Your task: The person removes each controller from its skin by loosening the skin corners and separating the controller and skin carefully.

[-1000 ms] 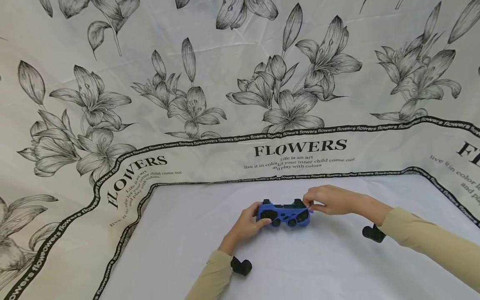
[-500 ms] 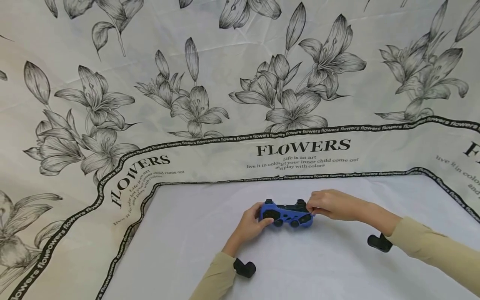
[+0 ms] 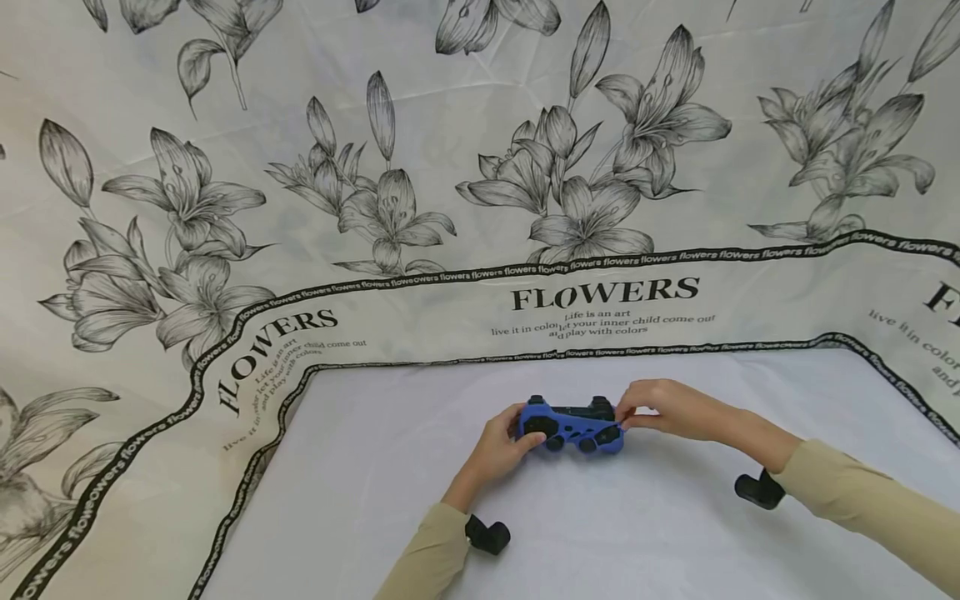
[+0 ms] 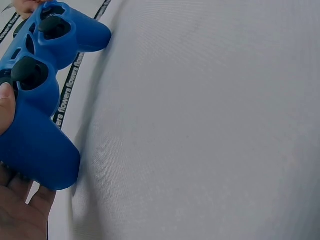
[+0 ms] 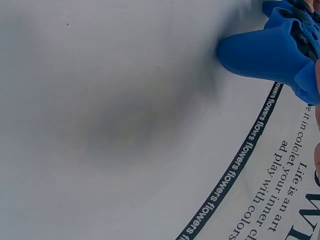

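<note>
Controller (image 3: 576, 412) inside blue cover (image 4: 39, 145)

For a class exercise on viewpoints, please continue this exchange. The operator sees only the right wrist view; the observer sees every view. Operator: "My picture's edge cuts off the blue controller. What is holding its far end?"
Observer: In the head view, the left hand grips that end of the controller.

Operator: Where does its thumb lie?

Observer: In the left wrist view, the thumb lies on the front face, close to a dark thumbstick.

Operator: I get only slivers of the hand on my side. How is it placed?

Observer: In the head view, the right hand has curled fingers, with its thumb and fingertips at the controller's opposite end.
</note>
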`<state>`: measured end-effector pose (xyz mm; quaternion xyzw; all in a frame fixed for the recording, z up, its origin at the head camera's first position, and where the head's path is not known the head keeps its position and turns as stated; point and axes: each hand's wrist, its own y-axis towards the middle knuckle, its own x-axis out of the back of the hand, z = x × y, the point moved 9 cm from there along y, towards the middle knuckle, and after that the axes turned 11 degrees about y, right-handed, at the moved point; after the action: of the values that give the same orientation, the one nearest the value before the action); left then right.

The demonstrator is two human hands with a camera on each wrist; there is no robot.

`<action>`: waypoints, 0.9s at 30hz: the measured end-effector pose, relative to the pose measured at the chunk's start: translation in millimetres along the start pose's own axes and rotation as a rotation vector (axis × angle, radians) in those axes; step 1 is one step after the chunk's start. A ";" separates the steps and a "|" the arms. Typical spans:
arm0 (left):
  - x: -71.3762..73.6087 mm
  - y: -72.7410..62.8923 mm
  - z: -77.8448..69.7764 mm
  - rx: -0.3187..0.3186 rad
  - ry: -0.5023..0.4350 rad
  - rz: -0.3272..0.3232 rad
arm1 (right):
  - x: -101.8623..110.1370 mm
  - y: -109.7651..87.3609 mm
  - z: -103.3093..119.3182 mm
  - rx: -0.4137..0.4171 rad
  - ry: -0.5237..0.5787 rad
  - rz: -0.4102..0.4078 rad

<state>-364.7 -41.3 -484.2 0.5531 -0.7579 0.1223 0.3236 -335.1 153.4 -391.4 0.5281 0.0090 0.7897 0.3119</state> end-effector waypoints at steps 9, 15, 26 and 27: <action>0.6 0.9 -1.1 0.002 0.034 -0.002 | -1.1 -0.6 18.0 0.243 -0.195 -0.067; 1.3 0.6 -2.1 -0.009 0.025 -0.002 | -4.7 -4.6 23.3 0.321 -0.320 -0.095; -0.6 1.4 -0.9 0.015 0.013 0.006 | -1.7 -8.5 13.8 0.247 -0.217 -0.128; -1.1 1.5 -0.6 0.015 0.011 0.007 | -1.6 -8.6 14.8 0.254 -0.222 -0.137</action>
<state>-365.6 -39.6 -484.2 0.5519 -0.7574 0.1319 0.3231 -318.1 154.8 -389.2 0.6454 0.1100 0.6961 0.2946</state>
